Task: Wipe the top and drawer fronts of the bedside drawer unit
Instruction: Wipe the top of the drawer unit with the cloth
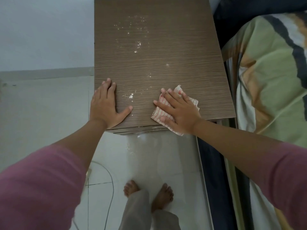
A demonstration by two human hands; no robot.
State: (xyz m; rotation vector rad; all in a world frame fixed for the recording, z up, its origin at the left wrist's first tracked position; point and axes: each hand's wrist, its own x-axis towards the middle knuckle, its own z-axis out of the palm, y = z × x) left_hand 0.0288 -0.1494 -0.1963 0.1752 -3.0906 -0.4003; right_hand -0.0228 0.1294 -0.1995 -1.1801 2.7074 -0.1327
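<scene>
Both hands lie spread flat: our left hand (106,103) steadies the unit (166,47), heavy and stiff; our right hand (179,110) presses the cloth (160,112), soft and limp, near the front edge, crumbs (131,96) between.

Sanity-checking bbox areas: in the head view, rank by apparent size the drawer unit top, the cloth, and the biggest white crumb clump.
1. drawer unit top, largest by far
2. cloth, partly hidden under the right hand, so its full extent is unclear
3. crumb clump, tiny
</scene>
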